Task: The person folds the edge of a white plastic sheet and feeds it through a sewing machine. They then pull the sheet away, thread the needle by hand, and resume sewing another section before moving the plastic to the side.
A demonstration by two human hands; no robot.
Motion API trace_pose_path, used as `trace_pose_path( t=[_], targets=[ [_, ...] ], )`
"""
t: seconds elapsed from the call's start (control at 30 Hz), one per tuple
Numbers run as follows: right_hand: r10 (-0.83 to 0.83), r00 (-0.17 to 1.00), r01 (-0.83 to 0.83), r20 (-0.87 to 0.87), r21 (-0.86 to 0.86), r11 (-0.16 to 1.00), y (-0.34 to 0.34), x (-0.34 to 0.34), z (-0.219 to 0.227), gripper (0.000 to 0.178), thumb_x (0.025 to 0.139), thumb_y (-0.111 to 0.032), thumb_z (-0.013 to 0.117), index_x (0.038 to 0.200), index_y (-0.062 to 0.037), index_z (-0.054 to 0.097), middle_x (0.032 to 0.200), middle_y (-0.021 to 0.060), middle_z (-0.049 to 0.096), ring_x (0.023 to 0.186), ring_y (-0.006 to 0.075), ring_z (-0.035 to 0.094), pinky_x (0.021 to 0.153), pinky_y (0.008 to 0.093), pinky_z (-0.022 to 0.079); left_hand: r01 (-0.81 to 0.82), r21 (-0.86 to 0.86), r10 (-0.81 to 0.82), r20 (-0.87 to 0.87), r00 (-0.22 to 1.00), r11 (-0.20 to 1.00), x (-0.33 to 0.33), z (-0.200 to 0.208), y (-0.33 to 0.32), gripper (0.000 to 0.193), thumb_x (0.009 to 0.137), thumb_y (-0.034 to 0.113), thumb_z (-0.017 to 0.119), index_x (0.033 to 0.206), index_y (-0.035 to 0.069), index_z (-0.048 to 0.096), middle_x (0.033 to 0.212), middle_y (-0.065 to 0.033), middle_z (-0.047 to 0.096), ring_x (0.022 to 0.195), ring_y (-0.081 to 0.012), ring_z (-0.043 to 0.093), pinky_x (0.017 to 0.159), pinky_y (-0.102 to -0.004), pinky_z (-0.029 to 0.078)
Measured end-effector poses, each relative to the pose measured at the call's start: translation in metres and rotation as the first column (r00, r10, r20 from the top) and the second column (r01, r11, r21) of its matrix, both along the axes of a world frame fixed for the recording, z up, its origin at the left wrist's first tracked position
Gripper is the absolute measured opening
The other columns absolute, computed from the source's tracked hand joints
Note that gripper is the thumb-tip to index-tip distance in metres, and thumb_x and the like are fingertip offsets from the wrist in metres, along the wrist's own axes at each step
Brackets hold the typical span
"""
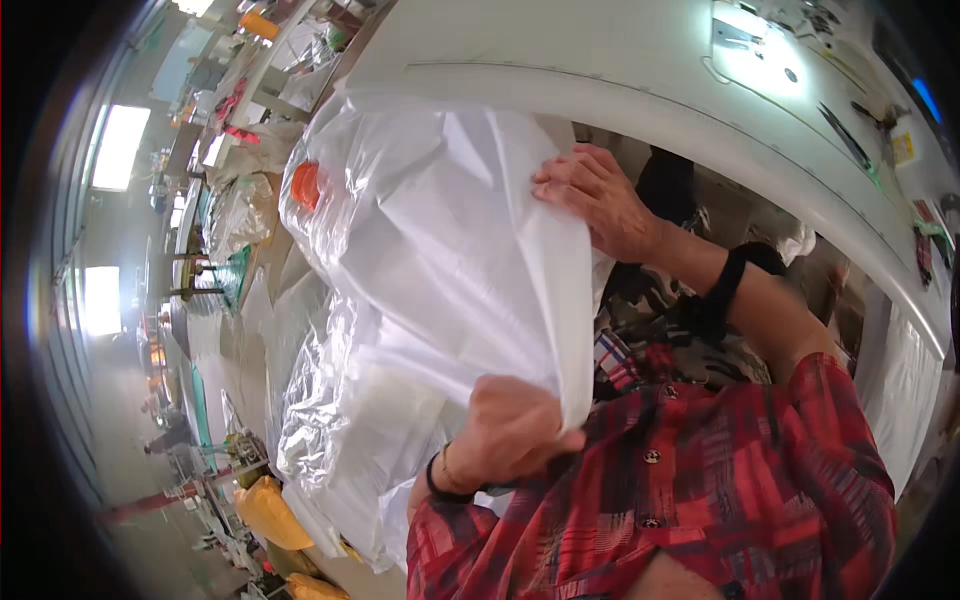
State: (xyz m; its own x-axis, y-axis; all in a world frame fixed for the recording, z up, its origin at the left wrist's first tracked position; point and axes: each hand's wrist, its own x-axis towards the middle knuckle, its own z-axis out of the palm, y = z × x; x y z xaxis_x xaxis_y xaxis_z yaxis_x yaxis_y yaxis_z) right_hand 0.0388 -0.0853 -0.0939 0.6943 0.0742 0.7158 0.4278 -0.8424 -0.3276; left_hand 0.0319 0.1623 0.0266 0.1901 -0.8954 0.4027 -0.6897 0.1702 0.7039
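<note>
A large piece of thin white fabric [450,230] is stretched out in front of me, its near edge running between my two hands. My left hand [510,425] is closed in a fist round a lower corner of that edge. Farther up the edge, my right hand [600,200] has its fingers bent over the cloth, with the thumb hidden. Glossy clear plastic [320,400] lies beneath and beside the fabric on the left. A round orange thing [305,187] shows at the plastic's left side; its kind is unclear.
A pale worktable [600,85] curves across the top and right. On it are a shiny metal plate [745,45] under bright light and dark scissors [845,135]. Machines and cluttered benches stand at the left, with a yellow-orange bundle [272,512] at the lower left.
</note>
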Motion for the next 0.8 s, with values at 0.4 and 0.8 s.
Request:
trace_pose_path(
  t=[0.4, 0.8],
  targets=[
    [-0.153, 0.985, 0.132, 0.074, 0.233, 0.963, -0.023, -0.003, -0.029, 0.04, 0.067, 0.002, 0.066, 0.105, -0.0081, 0.059, 0.109, 0.0078, 0.062, 0.104, 0.0275, 0.057, 0.091, 0.041, 0.041, -0.146, -0.44, 0.377, 0.501, 0.779, 0.886, 0.046, 0.111, 0.104, 0.027, 0.088, 0.026, 0.064, 0.086, -0.001, 0.061, 0.087, -0.0101, 0.06, 0.069, -0.0186, 0.06, 0.056, -0.0328, 0.047],
    [-0.178, 0.961, 0.12, 0.212, 0.258, 0.959, -0.042, -0.084, 0.133, 0.019, 0.089, -0.024, 0.061, 0.089, -0.0055, 0.065, 0.071, 0.0133, 0.061, 0.064, 0.0334, 0.06, 0.057, 0.0399, 0.047, -0.544, -0.824, 0.597, 0.519, -0.612, 0.159, 0.079, 0.261, 0.11, 0.043, 0.089, 0.029, 0.064, 0.123, 0.003, 0.059, 0.122, -0.0098, 0.061, 0.107, -0.0203, 0.06, 0.089, -0.0329, 0.05]
  ],
)
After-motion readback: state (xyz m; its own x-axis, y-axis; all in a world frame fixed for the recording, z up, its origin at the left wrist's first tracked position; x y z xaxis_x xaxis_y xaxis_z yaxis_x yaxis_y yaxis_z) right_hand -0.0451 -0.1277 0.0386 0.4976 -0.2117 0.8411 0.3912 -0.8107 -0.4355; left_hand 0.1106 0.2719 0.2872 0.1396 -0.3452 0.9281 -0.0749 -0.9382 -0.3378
